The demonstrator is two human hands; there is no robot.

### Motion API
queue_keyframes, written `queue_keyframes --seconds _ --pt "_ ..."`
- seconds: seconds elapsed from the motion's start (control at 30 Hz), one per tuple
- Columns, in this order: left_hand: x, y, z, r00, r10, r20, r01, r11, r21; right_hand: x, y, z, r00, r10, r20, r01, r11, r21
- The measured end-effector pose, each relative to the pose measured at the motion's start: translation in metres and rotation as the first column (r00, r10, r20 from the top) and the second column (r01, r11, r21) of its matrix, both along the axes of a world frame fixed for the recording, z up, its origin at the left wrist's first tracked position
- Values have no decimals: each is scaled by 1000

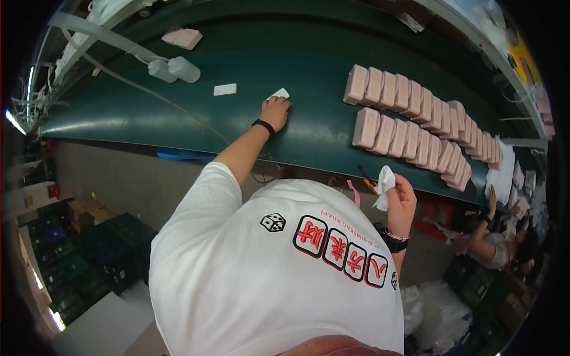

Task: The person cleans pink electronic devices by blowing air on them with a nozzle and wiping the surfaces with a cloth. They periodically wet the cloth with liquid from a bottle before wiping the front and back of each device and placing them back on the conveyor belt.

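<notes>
My left hand (276, 111) reaches out over the green table, its fingers curled onto a flat white rectangular piece (281, 93). The piece lies on the table or just above it; I cannot tell which. Left of that hand lies a second white rectangular piece (225, 89), flat on the surface. Near the table's front edge my right hand (402, 199) is closed on a crumpled white cloth (385, 185), thin like a tissue. The cloth sticks up from between thumb and fingers.
Two rows of pink boxes (389, 132) stand on the green table (309, 136) at right. Two translucent bottles (183, 69) and a few pink boxes (183, 38) are at far left. A hose (142, 87) crosses the left side. Another person (490, 237) works at the right end.
</notes>
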State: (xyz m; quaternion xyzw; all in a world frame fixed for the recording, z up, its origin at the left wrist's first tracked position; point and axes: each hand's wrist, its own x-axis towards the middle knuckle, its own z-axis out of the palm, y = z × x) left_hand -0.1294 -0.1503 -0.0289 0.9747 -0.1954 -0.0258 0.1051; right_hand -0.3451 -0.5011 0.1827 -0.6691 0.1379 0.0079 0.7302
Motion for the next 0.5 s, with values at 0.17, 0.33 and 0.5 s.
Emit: queue_keyframes --seconds 0.17,0.33,0.5 --pt "20 55 11 977 209 -32 -210 976 -50 18 44 -10 999 39 -32 -39 999 15" --pt "42 108 27 940 322 -110 -316 946 71 34 86 -14 998 57 -29 -57 998 -19" --pt "55 179 26 887 456 -71 -442 883 157 47 115 -21 999 44 -29 -45 999 -23"
